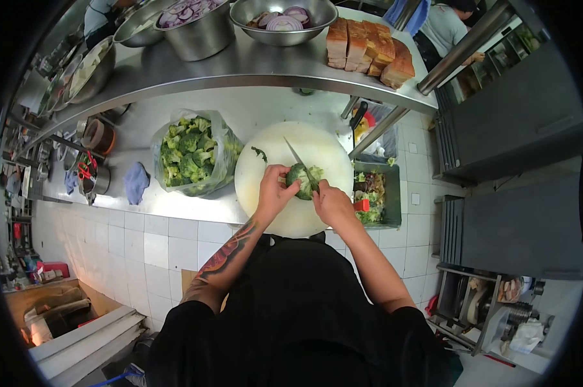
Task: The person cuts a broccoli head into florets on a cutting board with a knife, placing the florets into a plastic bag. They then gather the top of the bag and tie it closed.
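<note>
My left hand (276,188) is closed around a broccoli head (298,180) over the round white cutting board (259,209). My right hand (333,205) grips a knife (296,152), its blade pointing up and to the left across the broccoli. The knife's handle is mostly hidden by my fingers. A small dark green leaf scrap (259,153) lies on the board, left of the blade. Left of the board stands a clear plastic bag (229,151) full of broccoli florets (188,149).
A green crate (392,193) with vegetable trimmings sits right of the board. On the overhead steel shelf (266,68) are pork belly blocks (369,48), a bowl of cut onions (284,35) and a pot of sliced onions (201,39). A blue cloth (136,183) lies at left. Other people work beyond.
</note>
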Tool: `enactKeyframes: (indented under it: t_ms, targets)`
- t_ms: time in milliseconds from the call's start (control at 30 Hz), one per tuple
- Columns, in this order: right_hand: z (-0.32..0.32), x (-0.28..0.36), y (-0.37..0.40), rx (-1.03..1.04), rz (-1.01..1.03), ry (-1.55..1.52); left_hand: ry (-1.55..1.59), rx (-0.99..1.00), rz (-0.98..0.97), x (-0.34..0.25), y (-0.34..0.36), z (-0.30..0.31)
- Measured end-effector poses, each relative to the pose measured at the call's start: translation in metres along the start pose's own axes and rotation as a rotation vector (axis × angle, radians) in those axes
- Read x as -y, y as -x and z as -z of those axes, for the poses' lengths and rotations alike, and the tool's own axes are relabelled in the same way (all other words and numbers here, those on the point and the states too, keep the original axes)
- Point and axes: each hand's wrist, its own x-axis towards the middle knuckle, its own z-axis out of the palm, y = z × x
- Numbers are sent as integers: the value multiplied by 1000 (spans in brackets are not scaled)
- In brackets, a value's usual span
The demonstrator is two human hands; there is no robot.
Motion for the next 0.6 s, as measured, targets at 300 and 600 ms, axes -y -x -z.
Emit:
enactKeyframes:
  t_ms: [300, 600]
  targets:
    - [27, -8, 42, -240, 87, -623, 835, -141, 469, 22, 19, 75]
    - [-51, 61, 4, 448, -148, -1110, 1033, -152, 467, 33, 42, 128]
